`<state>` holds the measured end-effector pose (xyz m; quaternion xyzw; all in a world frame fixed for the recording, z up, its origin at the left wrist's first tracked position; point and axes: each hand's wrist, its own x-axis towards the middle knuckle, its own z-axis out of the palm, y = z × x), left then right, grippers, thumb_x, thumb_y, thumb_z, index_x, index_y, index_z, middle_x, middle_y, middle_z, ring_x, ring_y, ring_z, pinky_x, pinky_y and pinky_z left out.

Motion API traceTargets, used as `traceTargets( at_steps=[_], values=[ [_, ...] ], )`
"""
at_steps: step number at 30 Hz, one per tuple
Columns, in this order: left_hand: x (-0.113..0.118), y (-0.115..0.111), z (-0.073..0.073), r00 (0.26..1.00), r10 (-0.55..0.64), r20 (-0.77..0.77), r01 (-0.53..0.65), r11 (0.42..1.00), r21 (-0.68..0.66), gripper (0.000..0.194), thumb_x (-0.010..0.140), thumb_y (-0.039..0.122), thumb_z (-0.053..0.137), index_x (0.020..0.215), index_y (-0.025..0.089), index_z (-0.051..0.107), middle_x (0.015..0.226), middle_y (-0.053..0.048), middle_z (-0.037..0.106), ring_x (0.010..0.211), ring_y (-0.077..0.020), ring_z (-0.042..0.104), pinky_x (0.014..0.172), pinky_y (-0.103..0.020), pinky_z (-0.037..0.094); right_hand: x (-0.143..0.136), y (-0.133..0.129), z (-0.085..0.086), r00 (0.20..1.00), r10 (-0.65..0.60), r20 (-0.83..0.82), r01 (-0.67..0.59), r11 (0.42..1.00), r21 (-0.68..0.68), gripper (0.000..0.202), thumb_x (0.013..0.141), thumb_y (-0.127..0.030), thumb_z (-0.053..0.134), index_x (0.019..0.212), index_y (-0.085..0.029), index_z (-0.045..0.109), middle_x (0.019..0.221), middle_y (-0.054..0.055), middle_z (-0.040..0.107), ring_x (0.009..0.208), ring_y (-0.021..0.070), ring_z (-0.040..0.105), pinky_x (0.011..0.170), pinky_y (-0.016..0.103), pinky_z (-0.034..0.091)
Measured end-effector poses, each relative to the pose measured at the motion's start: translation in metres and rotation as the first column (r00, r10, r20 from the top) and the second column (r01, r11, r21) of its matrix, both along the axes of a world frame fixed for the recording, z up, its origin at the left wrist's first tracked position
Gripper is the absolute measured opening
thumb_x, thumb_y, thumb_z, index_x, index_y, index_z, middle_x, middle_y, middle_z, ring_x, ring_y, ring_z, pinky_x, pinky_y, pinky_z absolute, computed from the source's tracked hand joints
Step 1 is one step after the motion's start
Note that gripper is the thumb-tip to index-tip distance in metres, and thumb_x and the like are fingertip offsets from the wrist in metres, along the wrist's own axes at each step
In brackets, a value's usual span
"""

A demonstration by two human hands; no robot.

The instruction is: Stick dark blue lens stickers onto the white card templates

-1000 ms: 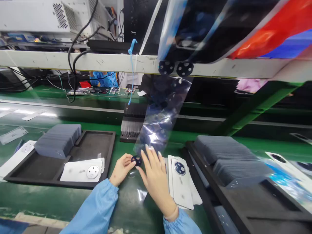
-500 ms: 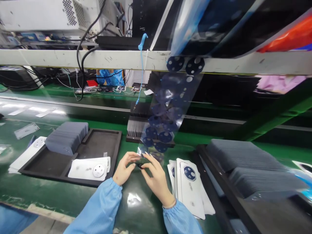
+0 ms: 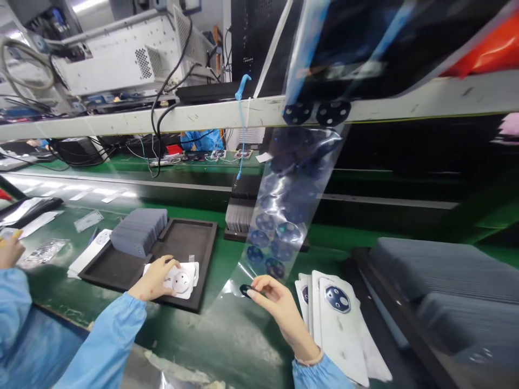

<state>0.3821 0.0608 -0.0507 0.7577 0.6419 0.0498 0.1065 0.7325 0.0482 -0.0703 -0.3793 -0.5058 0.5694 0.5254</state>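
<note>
My left hand (image 3: pixel 156 280) has its fingers around the edges of a white card (image 3: pixel 184 278) with a round cutout pattern, at the front of the black tray (image 3: pixel 208 254). Between the thumb and fingers of my right hand (image 3: pixel 279 305) is a small dark round sticker (image 3: pixel 245 290). Just behind it hangs a clear film strip (image 3: pixel 284 216) bearing dark round stickers. White cards with dark round stickers (image 3: pixel 338 324) lie fanned out to the right of my right hand.
Grey cards (image 3: pixel 140 229) stand in the tray's back left. More grey cards (image 3: pixel 421 270) fill a rack at right. A co-worker's hand (image 3: pixel 10 251) is at far left. A pale shelf beam (image 3: pixel 203 116) crosses above, with hanging black cables (image 3: pixel 156 129).
My left hand has left the film's lower end and moved left onto the white card in the tray. My right hand now holds the dark sticker away from the film. The view has shifted left.
</note>
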Motion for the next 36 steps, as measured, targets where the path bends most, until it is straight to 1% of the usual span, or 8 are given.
traceTargets(
  at_steps=[4, 9, 11, 14, 20, 24, 29, 36],
  values=[
    [0.002, 0.010, 0.015, 0.997, -0.022, 0.077, 0.020, 0.999, 0.032, 0.041, 0.050, 0.024, 0.081, 0.083, 0.021, 0.057, 0.120, -0.008, 0.055, 0.111, -0.0302, 0.056, 0.096, -0.040, 0.044, 0.000, 0.000, 0.000, 0.998, -0.035, -0.058, 0.031, 0.998, -0.054, 0.035, 0.065, -0.043, 0.083, 0.067, -0.020, 0.057, 0.079, 0.001, 0.060, 0.076, 0.0183, 0.059, 0.073, 0.030, 0.050],
    [0.008, 0.004, 0.052, 0.945, 0.049, 0.322, -0.054, 0.998, 0.008, 0.026, 0.076, 0.042, 0.065, 0.074, 0.022, 0.050, 0.081, 0.001, 0.063, 0.081, -0.0193, 0.061, 0.079, -0.029, 0.047, 0.001, 0.002, 0.000, 0.986, -0.073, -0.147, 0.052, 0.988, -0.146, 0.036, 0.064, -0.044, 0.084, 0.071, -0.020, 0.059, 0.078, 0.001, 0.063, 0.074, 0.0183, 0.062, 0.071, 0.030, 0.052],
    [0.022, -0.005, 0.063, 0.868, 0.146, 0.474, -0.183, 0.983, 0.033, 0.028, 0.079, 0.047, 0.063, 0.084, 0.022, 0.052, 0.079, 0.002, 0.065, 0.077, -0.0181, 0.062, 0.075, -0.027, 0.047, 0.001, 0.002, 0.001, 0.974, -0.128, -0.187, 0.098, 0.982, -0.161, 0.038, 0.062, -0.043, 0.086, 0.074, -0.020, 0.058, 0.076, 0.001, 0.063, 0.074, 0.0185, 0.063, 0.070, 0.031, 0.053],
    [0.063, -0.018, 0.068, 0.621, 0.218, 0.753, -0.297, 0.954, -0.031, 0.040, 0.077, 0.051, 0.067, 0.100, 0.022, 0.054, 0.090, -0.002, 0.070, 0.079, -0.0194, 0.066, 0.067, -0.027, 0.050, -0.001, 0.003, 0.003, 0.941, -0.236, -0.244, 0.199, 0.966, -0.167, 0.045, 0.059, -0.040, 0.088, 0.084, -0.022, 0.054, 0.076, -0.001, 0.064, 0.074, 0.0183, 0.064, 0.070, 0.031, 0.054],
    [0.170, -0.012, 0.038, 0.286, 0.242, 0.927, -0.139, 0.968, -0.210, 0.041, 0.077, 0.054, 0.067, 0.093, 0.019, 0.055, 0.077, -0.002, 0.071, 0.064, -0.0170, 0.065, 0.057, -0.025, 0.051, 0.004, 0.001, 0.010, 0.910, -0.312, -0.273, 0.284, 0.949, -0.137, 0.036, 0.063, -0.036, 0.087, 0.084, -0.021, 0.062, 0.082, -0.001, 0.066, 0.073, 0.0134, 0.064, 0.068, 0.024, 0.052],
    [0.212, 0.000, 0.015, 0.181, 0.221, 0.958, -0.002, 0.975, -0.224, 0.041, 0.079, 0.054, 0.065, 0.096, 0.018, 0.057, 0.073, -0.002, 0.069, 0.062, -0.0161, 0.063, 0.056, -0.023, 0.047, 0.007, 0.001, 0.009, 0.921, -0.339, -0.192, 0.334, 0.941, -0.061, 0.030, 0.068, -0.036, 0.084, 0.083, -0.021, 0.063, 0.082, -0.001, 0.066, 0.071, 0.0138, 0.064, 0.069, 0.026, 0.053],
    [0.221, 0.000, -0.005, 0.108, 0.226, 0.968, 0.070, 0.970, -0.234, 0.042, 0.082, 0.052, 0.063, 0.104, 0.016, 0.060, 0.076, -0.002, 0.070, 0.062, -0.0137, 0.061, 0.058, -0.021, 0.046, 0.007, 0.004, 0.006, 0.905, -0.422, -0.043, 0.422, 0.906, -0.021, 0.037, 0.072, -0.037, 0.081, 0.099, -0.021, 0.060, 0.088, 0.003, 0.067, 0.075, 0.0162, 0.065, 0.072, 0.029, 0.055],
    [0.214, -0.004, -0.021, 0.103, 0.246, 0.964, 0.109, 0.960, -0.257, 0.044, 0.086, 0.050, 0.061, 0.112, 0.015, 0.061, 0.077, -0.003, 0.071, 0.062, -0.0127, 0.060, 0.057, -0.020, 0.044, 0.003, 0.002, 0.002, 0.887, -0.459, 0.047, 0.459, 0.888, 0.015, 0.040, 0.074, -0.037, 0.078, 0.105, -0.021, 0.057, 0.087, 0.003, 0.067, 0.076, 0.0166, 0.065, 0.068, 0.028, 0.054]
  ],
)
